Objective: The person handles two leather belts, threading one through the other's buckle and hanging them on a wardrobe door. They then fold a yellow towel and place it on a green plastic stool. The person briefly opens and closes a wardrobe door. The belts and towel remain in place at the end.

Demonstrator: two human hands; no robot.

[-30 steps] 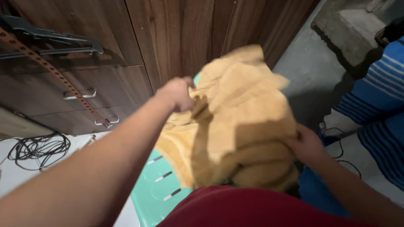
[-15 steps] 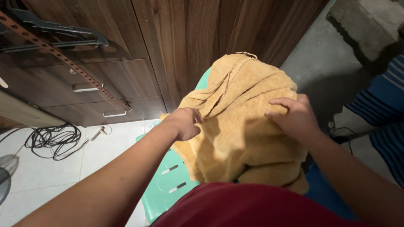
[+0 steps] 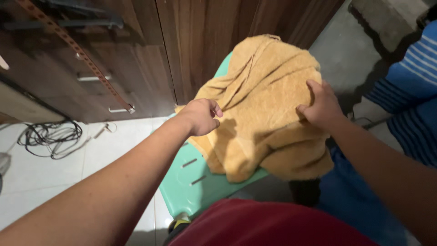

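Towel (image 3: 266, 109) on green stool (image 3: 191, 182)

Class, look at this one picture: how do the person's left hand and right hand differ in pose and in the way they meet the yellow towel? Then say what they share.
The left hand is curled into a loose fist at the yellow towel's left edge; the right hand lies flatter, fingers spread over the towel's right side. The left hand sits lower and nearer the green plastic seat; the right hand sits farther up the heap. Both are bare and touch the same towel.
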